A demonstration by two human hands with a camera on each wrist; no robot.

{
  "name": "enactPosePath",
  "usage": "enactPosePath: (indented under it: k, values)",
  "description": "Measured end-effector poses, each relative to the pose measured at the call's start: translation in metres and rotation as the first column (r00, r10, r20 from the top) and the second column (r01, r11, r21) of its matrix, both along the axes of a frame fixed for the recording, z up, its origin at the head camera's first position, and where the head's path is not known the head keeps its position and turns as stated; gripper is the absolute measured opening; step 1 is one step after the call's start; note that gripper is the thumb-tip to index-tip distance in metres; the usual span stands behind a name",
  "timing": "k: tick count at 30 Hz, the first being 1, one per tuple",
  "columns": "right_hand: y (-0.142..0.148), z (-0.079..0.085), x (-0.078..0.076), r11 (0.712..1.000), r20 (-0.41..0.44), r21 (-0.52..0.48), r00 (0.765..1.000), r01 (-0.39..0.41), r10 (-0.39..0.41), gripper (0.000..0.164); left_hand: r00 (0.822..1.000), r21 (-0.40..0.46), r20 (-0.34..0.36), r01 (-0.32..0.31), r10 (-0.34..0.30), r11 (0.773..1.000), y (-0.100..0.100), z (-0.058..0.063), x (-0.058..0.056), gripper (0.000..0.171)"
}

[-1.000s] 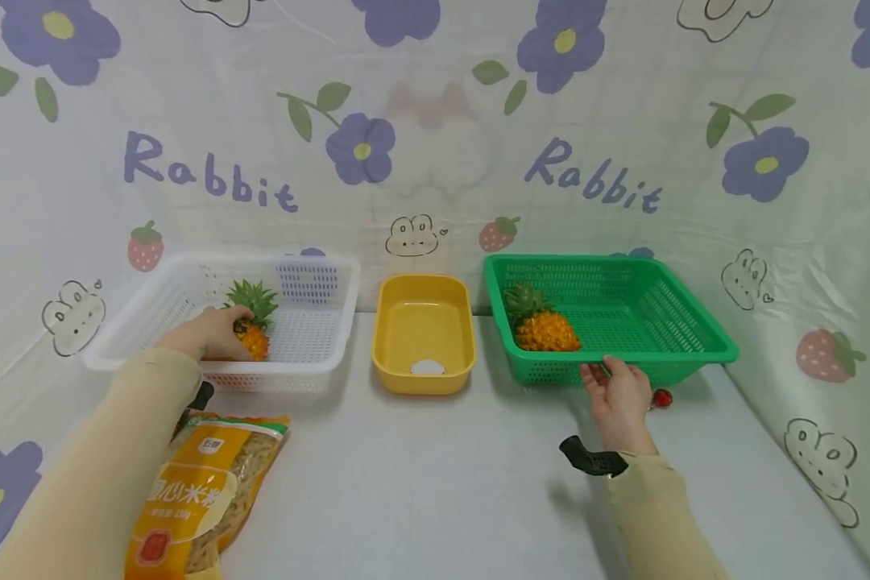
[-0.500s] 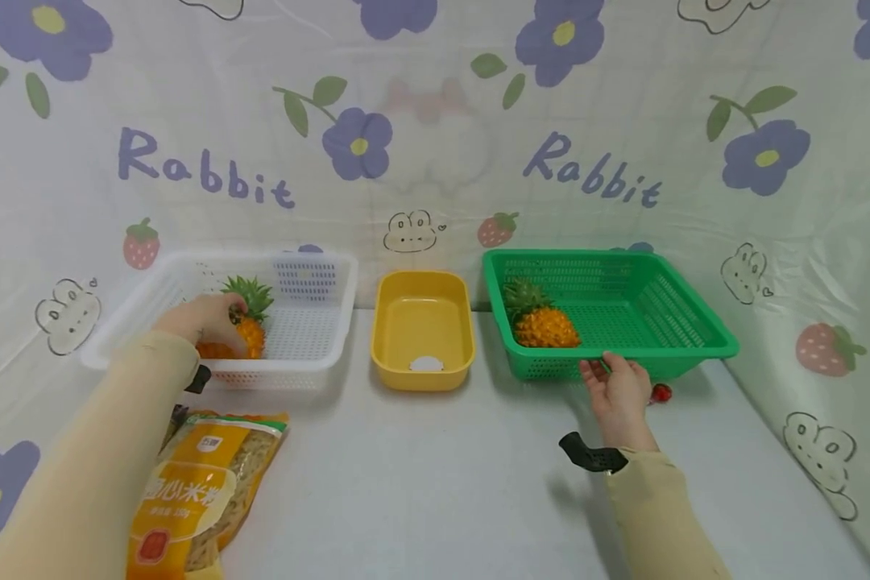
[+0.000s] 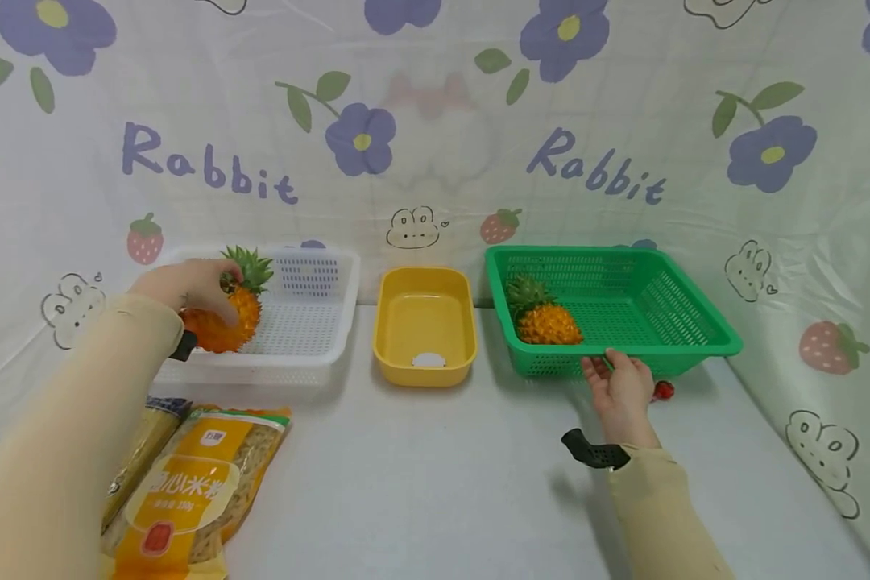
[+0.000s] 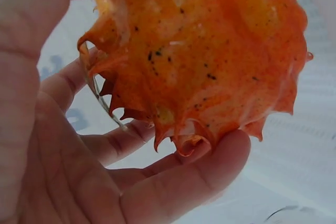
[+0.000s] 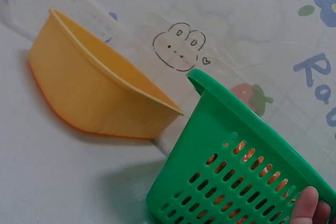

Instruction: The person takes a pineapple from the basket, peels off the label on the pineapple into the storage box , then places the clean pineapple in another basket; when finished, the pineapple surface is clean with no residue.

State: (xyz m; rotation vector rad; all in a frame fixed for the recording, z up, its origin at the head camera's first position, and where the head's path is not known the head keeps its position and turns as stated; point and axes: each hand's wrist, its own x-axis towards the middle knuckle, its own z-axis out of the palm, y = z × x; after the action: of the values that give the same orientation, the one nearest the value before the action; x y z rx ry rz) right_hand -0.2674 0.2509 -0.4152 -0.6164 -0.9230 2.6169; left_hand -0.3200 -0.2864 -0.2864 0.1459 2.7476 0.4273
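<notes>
My left hand [image 3: 188,286] grips a small orange pineapple [image 3: 245,316] by its body, over the near left part of the white basket [image 3: 315,360]. Its green crown points up and away. In the left wrist view the pineapple's spiky underside [image 4: 205,51] fills the upper middle, with thumb and fingers curled around it. On the right, my right hand [image 3: 623,395] holds the near rim of the green basket [image 3: 670,351], its fingertips hooked at the edge. Another pineapple [image 3: 549,324] lies inside that basket, at its left; the right wrist view shows it only through the slots.
A yellow bin [image 3: 426,375] stands between the two baskets. At the near left lie an orange noodle bag [image 3: 188,491] and a second bag [image 3: 148,439], partly behind my left sleeve. A small red item [image 3: 664,391] sits beside my right hand. A printed curtain hangs behind.
My left hand has lifted the pineapple up and slightly left, so more of its body shows. The second bag is now more exposed. My right hand stays at the green basket's rim.
</notes>
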Motion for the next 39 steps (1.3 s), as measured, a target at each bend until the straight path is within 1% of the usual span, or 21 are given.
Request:
enactPosePath:
  k: [3,6,9,11,13,14,17,18,19,22,24,27,29,31,34,36,39]
  values:
    - [0.0,0.0,0.0,1.0,-0.005,0.008,1.0,0.0,0.0,0.022,1.0,0.029,0.029,-0.001,0.0,1.0,0.004,0.017,0.002,0.072]
    - [-0.001,0.0,0.001,1.0,-0.002,0.013,1.0,-0.002,0.002,0.021,1.0,0.021,0.022,0.019,-0.019,1.0,0.012,0.034,0.005,0.072]
    - [-0.001,0.0,0.001,1.0,0.006,0.014,1.0,-0.001,0.001,0.02,0.997,-0.019,-0.017,0.076,-0.076,0.997,0.022,0.048,0.011,0.071]
    - [0.0,0.0,0.001,1.0,0.01,0.015,1.0,0.0,-0.001,0.021,0.989,-0.057,-0.06,0.133,-0.136,0.99,0.032,0.056,0.016,0.069]
    - [0.001,0.0,0.001,1.0,0.012,0.015,1.0,0.003,-0.003,0.021,0.971,-0.095,-0.114,0.201,-0.211,0.975,0.043,0.063,0.022,0.068]
    - [0.001,0.0,0.0,1.0,0.01,0.012,1.0,0.004,-0.004,0.021,0.958,-0.115,-0.144,0.231,-0.246,0.966,0.048,0.065,0.025,0.067]
    - [0.001,0.0,0.001,1.0,0.007,0.024,1.0,0.005,-0.005,0.02,0.915,-0.173,-0.223,0.304,-0.338,0.937,0.066,0.067,0.036,0.068]
    - [0.001,0.0,0.001,1.0,0.005,0.026,1.0,0.004,-0.004,0.02,0.899,-0.192,-0.24,0.326,-0.366,0.926,0.072,0.066,0.04,0.068]
    - [0.001,0.0,0.001,1.0,0.004,0.027,1.0,0.003,-0.003,0.02,0.889,-0.2,-0.247,0.342,-0.385,0.918,0.077,0.065,0.044,0.068]
    - [0.001,-0.001,0.0,1.0,0.002,0.028,1.0,-0.003,0.002,0.022,0.86,-0.194,-0.256,0.402,-0.442,0.895,0.094,0.059,0.059,0.069]
    - [0.001,-0.001,0.0,1.0,0.0,0.017,1.0,-0.007,0.007,0.025,0.834,-0.191,-0.261,0.45,-0.487,0.873,0.104,0.054,0.069,0.071]
    - [0.001,-0.001,-0.001,1.0,0.0,0.016,1.0,-0.012,0.012,0.029,0.782,-0.188,-0.285,0.521,-0.554,0.833,0.118,0.045,0.084,0.072]
    - [0.001,-0.001,-0.001,1.0,0.0,0.011,1.0,-0.012,0.012,0.029,0.749,-0.188,-0.294,0.564,-0.594,0.804,0.128,0.037,0.093,0.071]
    - [0.0,0.0,-0.001,1.0,0.002,0.013,1.0,-0.008,0.008,0.028,0.72,-0.185,-0.298,0.601,-0.627,0.778,0.139,0.029,0.101,0.069]
    - [0.001,0.0,0.0,1.0,0.01,0.009,1.0,0.0,0.0,0.028,0.685,-0.183,-0.283,0.648,-0.671,0.739,0.153,0.015,0.11,0.067]
    - [0.001,0.0,0.0,1.0,0.015,0.004,1.0,0.002,-0.002,0.029,0.659,-0.192,-0.272,0.677,-0.702,0.71,0.162,0.005,0.116,0.067]
    - [0.002,0.0,-0.001,1.0,0.024,-0.002,1.0,-0.001,0.001,0.032,0.626,-0.195,-0.241,0.718,-0.742,0.669,0.173,-0.011,0.123,0.069]
